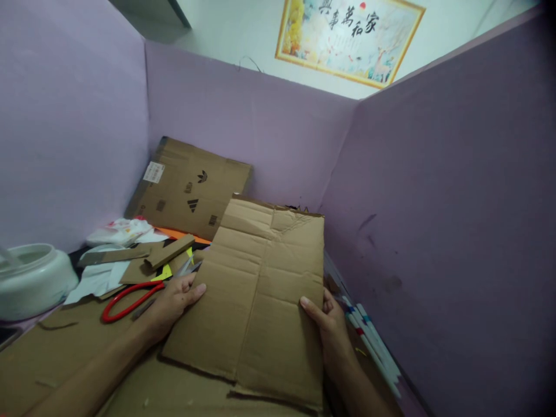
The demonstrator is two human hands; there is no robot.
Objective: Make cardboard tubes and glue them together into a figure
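A creased brown cardboard sheet (256, 301) is held up in front of me, tilted, with a fold line running down its middle and a torn lower edge. My left hand (177, 301) grips its left side, thumb on the front face and fingers partly hidden behind. On the right side, my right hand (330, 324) pinches the edge in the same way, thumb in front. Scissors (132, 301) with red handles lie just beyond my left hand, their blades partly open.
Cardboard strips (169, 253) and white paper (102, 272) lie at the left, near a white pot (39, 281). A flattened printed box (195, 185) leans on the purple back wall (260, 127). White sticks (376, 341) lie along the right wall. Cardboard (65, 365) covers the work surface.
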